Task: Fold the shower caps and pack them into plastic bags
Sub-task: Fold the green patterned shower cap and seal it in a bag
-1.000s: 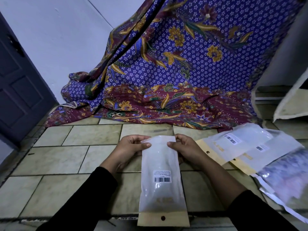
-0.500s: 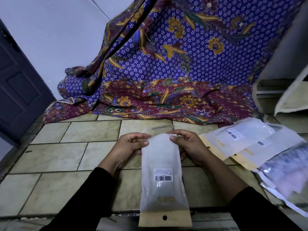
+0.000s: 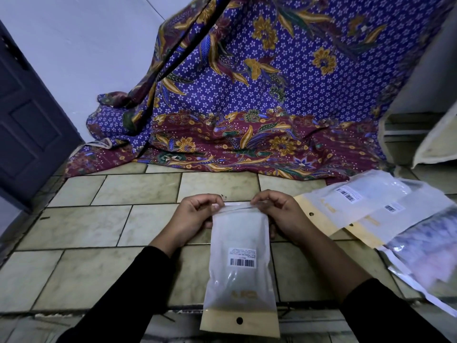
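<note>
Nearest the person, the plastic bag [image 3: 241, 266] lies lengthwise on the tiled counter [image 3: 81, 273], its tan header strip with the punched hole hanging past the near edge. Further up sits a white barcode label [image 3: 241, 259]; its print is too small to read, and a faint gold logo below it is unreadable. At the far end, the left hand [image 3: 195, 215] and right hand [image 3: 279, 214] pinch the bag's top flap, fingers [image 3: 257, 203] closed on it from both corners. This looks like sealing: keeping the flap taut and pressing evenly across would avoid wrinkles. Right of the fingers lie more packed bags [image 3: 366, 204], barcoded too. Beyond the fingers, a patterned cloth [image 3: 247, 100] drapes down.
</note>
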